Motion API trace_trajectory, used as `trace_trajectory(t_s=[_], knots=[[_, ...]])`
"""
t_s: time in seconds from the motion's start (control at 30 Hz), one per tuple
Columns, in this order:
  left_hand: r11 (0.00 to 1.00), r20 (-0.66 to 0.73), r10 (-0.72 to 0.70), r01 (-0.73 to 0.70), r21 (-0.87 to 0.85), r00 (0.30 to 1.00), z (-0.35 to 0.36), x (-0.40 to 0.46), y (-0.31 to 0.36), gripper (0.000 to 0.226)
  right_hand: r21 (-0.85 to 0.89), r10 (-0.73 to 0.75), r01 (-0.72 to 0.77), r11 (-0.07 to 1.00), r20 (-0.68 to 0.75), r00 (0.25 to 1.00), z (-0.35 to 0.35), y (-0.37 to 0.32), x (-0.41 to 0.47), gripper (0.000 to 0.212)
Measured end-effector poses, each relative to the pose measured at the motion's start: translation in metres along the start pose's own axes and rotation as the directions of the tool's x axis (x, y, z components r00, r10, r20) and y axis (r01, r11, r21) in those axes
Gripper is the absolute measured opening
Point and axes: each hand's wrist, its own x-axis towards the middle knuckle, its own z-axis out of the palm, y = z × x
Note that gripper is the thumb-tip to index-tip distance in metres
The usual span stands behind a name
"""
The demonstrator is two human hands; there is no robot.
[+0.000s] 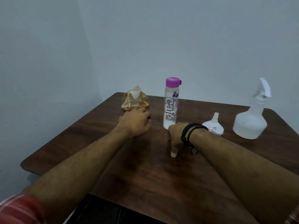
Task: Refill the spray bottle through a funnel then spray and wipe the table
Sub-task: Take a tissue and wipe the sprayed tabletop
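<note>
A translucent white spray bottle (250, 122) stands at the right of the dark wooden table (80, 143). A small white funnel (214, 125) lies mouth-down to its left. A clear water bottle (170, 104) with a purple cap stands at the table's middle. My left hand (135, 122) rests on the table, fingers loosely curled, just in front of a gold wire holder (135, 101) with tissues. My right hand (176, 138) rests on the table in front of the water bottle, fingers bent down, thumb pointing toward me. Neither hand holds anything.
Pale walls meet in a corner behind the table. The table's left edge and rounded front-left corner (22, 164) are in view. A dark chair or floor area (100, 212) shows below the near edge.
</note>
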Motion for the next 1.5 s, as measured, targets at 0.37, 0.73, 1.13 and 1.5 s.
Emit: trace_trajectory(t_s=[0.37, 0.73, 1.13, 1.5], knots=[[0.969, -0.139, -0.245, 0.243, -0.034, 0.959, -0.023, 0.095, -0.076, 0.035, -0.063, -0.048, 0.047, 0.997, -0.016, 0.999, -0.005, -0.006, 0.013, 0.071], [0.94, -0.051, -0.33, 0.323, -0.113, 0.943, -0.012, 0.154, -0.104, 0.05, -0.052, -0.059, 0.058, 0.997, -0.019, 0.998, -0.004, -0.003, 0.02, 0.063], [0.868, -0.168, -0.38, 0.289, -0.403, 0.91, -0.027, 0.168, -0.111, 0.036, -0.08, -0.054, 0.057, 0.995, 0.039, 0.998, -0.008, -0.003, 0.018, 0.073], [0.84, -0.336, -0.436, 0.243, -0.486, 0.835, -0.049, 0.175, -0.115, 0.039, -0.107, -0.044, 0.05, 0.993, 0.053, 0.998, -0.008, -0.003, 0.018, 0.078]])
